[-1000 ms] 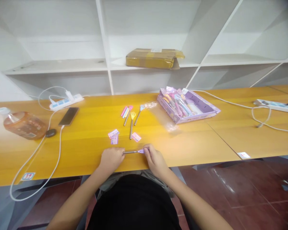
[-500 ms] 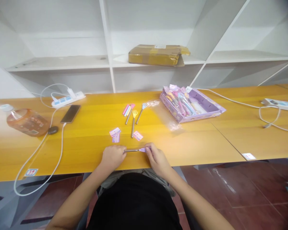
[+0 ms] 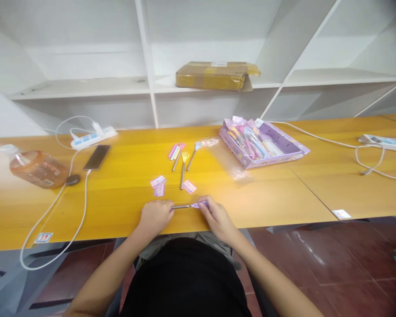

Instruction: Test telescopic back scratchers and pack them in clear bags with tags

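**Head view.** The left hand (image 3: 155,215) and right hand (image 3: 218,218) each pinched one end of a slim metal rod (image 3: 181,206), held level just above the near edge of the tabletop (image 3: 119,198). The right fingertips closed on its purple tip (image 3: 198,205). Judged step: working that tip. Further handling would call for a steady left-hand grip. Small pink labels (image 3: 158,185) lay just beyond the hands.

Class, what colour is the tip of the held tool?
Purple tip of the tool; head view.
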`<state>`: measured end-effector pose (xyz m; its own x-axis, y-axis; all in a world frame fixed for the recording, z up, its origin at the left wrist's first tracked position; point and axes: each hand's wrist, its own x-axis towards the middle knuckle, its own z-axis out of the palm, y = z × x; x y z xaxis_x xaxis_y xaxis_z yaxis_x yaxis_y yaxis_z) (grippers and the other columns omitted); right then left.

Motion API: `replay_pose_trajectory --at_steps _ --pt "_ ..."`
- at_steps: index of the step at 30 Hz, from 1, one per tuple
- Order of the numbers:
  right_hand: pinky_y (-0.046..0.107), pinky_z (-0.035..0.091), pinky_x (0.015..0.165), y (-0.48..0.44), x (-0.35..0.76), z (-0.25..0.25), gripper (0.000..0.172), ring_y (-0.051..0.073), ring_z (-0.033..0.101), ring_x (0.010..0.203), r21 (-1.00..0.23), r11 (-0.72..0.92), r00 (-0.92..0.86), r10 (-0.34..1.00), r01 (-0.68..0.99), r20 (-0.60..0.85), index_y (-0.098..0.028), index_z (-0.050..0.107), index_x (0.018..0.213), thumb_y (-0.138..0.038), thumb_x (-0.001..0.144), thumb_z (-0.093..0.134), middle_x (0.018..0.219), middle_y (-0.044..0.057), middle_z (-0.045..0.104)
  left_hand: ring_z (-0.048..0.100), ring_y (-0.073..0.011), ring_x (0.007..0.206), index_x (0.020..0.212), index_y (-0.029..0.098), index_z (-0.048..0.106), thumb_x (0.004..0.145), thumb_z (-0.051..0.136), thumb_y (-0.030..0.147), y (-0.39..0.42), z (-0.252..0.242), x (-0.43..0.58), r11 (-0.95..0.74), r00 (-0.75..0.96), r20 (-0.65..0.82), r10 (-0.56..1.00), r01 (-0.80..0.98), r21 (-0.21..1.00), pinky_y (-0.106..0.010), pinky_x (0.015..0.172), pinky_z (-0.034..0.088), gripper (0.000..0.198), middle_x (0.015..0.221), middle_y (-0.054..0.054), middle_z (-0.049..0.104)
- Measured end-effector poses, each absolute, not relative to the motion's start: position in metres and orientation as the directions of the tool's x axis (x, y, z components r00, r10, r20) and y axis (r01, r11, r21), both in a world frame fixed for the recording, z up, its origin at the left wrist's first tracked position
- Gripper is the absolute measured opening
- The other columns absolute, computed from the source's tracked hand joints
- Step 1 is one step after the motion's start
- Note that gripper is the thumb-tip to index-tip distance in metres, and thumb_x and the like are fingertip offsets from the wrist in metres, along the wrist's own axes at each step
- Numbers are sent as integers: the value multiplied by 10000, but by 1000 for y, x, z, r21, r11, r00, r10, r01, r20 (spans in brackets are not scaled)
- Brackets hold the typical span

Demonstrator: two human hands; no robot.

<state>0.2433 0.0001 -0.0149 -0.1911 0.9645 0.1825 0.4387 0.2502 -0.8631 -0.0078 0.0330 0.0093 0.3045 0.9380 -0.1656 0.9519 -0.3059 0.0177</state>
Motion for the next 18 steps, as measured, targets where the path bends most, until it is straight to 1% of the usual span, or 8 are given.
replay_pose_trajectory --at_steps 4,7,11,15,18 --pt "319 521 719 -1 243 -16 393 209 664 741 -860 242 -178 968 450 179 -247 613 1111 -535 1180 354 854 15 699 814 -314 1021 1097 222 803 1069 517 315 33 9 -7 -305 304 -162 939 952 15 -382 866 583 302 1067 -124 848" --pt "314 502 686 0 244 -17 414 204 621 707 -875 236 -187 967 424 171 -251 610 1105 -554 1181 338 815 2 654 816 -319 1043 1120 219 806 1074 510 310 32 8 -6 -303 302 -163 939 953 19 -394 882 590 312 1095 -133 850" --pt "312 521 716 2 245 -16 414 208 653 751 -880 244 -182 966 408 184 -254 614 1093 -552 1182 340 843 11 682 817 -313 1066 1144 221 806 1082 508 310 32 9 -5 -289 289 -170 942 957 24 -393 906 593 317 1131 -144 849" --pt "324 533 743 3 249 -8 421 223 696 775 -830 280 -191 958 483 212 -256 642 1094 -528 1186 334 863 23 726 818 -314 1080 1178 223 806 1084 512 301 31 12 -4 -273 272 -186 944 962 24 -395 920 597 318 1148 -155 846" --pt "324 522 746 0 253 1 406 232 720 789 -781 307 -204 951 543 232 -263 659 1130 -502 1191 336 892 26 748 823 -316 1074 1191 232 812 1091 508 296 28 15 0 -263 262 -201 944 964 22 -395 915 600 327 1131 -162 848"
